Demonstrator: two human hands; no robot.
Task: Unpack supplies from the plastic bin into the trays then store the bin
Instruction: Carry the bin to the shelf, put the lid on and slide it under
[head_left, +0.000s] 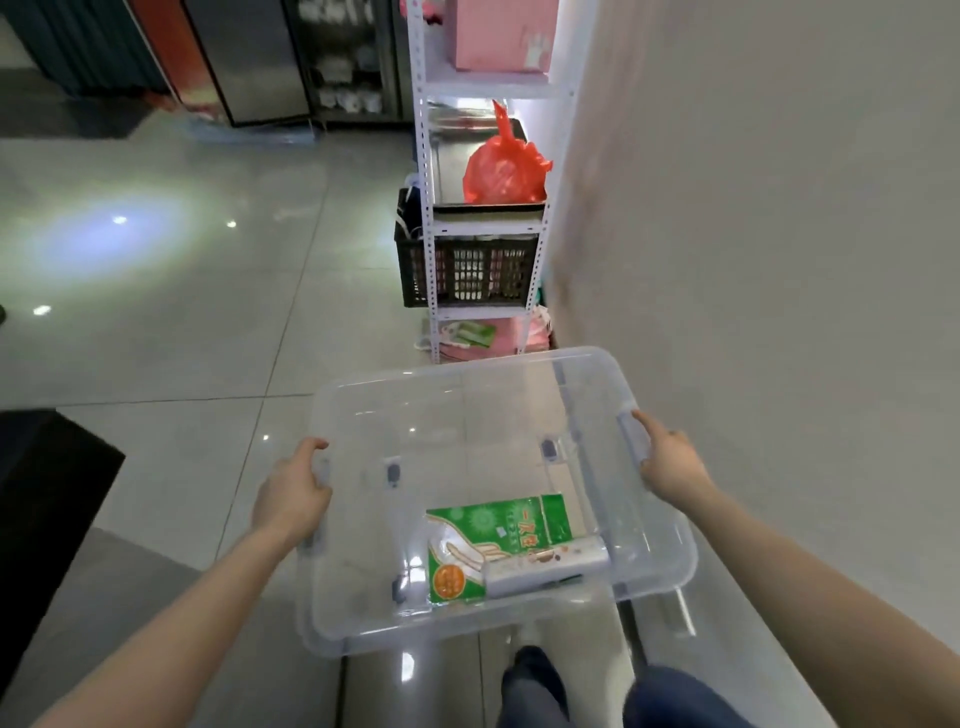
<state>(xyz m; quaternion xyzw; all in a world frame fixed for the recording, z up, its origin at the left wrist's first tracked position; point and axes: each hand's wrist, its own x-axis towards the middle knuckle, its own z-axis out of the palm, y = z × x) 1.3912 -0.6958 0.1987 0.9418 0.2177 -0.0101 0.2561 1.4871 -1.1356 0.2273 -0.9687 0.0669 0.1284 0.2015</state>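
I carry a clear plastic bin (467, 410) in front of me, above the tiled floor. My left hand (291, 493) grips its left handle and my right hand (670, 465) grips its right handle. Inside, at the near right, lies a green packet of disposable gloves (483, 525) with a small silvery packet (545, 566) lying on top of it. The rest of the bin's bottom shows the floor through it.
A white metal shelf rack (428, 208) stands ahead against the grey wall (753, 208). It holds a pink box (498, 36), a red plastic bag (504, 166) and a black crate (467, 270). A dark object (47, 499) is at my left.
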